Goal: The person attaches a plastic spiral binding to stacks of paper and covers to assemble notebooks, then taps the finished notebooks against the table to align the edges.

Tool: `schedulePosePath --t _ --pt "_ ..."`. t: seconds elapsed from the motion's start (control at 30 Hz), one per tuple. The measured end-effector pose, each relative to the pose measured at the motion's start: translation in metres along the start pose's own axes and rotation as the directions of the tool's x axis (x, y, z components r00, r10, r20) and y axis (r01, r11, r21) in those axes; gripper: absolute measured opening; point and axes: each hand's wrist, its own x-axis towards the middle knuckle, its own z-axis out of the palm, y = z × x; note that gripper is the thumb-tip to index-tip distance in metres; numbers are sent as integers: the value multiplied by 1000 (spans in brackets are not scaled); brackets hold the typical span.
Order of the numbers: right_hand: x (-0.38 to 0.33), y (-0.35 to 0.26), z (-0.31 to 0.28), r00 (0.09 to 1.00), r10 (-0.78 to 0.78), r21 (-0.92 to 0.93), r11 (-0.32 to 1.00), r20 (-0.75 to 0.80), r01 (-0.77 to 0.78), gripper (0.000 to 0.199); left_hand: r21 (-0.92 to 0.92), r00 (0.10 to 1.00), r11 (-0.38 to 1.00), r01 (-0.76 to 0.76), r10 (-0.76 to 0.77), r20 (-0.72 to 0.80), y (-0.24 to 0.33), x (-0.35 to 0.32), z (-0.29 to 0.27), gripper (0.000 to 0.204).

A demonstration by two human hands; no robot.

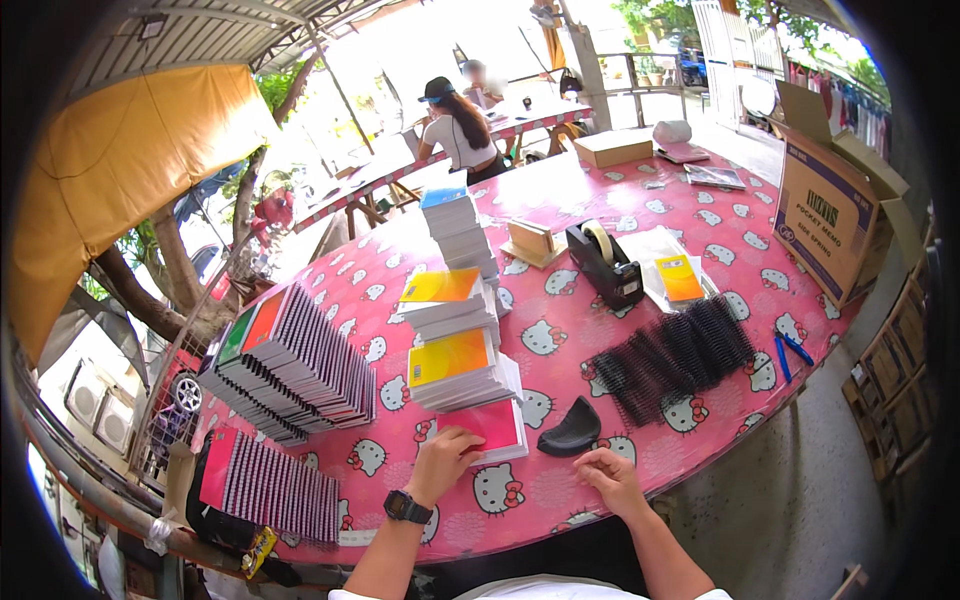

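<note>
Under your left hand (443, 462) fingers lies a pink notepad (493, 425), pressed flat (many stacked, coils (668, 358) unused); right hand (610, 478) rests loose, empty.

We are looking at a bright daylight scene. Sun is pouring in from the open yard at the top, blowing the middle of the background out to near white, so the seated person (460, 125) is standing against glare. The bench (700, 210) is lying in soft, even shade under a roof, with only faint shadows beside the stacks (455, 330). The fisheye is bending the bench's edge into a curve, and a black vignette is closing off the corners. Detail is softening toward the rim.
</note>
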Motion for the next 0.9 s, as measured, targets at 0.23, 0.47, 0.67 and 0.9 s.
schedulePosePath --t 0.23,0.47,0.67,0.9 --pt "1 -8 11 995 38 -76 996 -92 -45 9 -108 998 992 -70 70 -5 -17 4 -3 20" --pt "3 -7 24 971 9 -217 974 -241 -63 8 -15 979 986 -165 162 -124 -21 -13 17 15" --pt "14 -11 35 961 49 -329 934 -271 -141 9 -54 973 982 -183 174 -149 -27 -18 23 14" --pt "22 -25 72 964 264 -254 935 30 -248 20 -97 966 983 -155 130 -224 -26 -15 3 17"
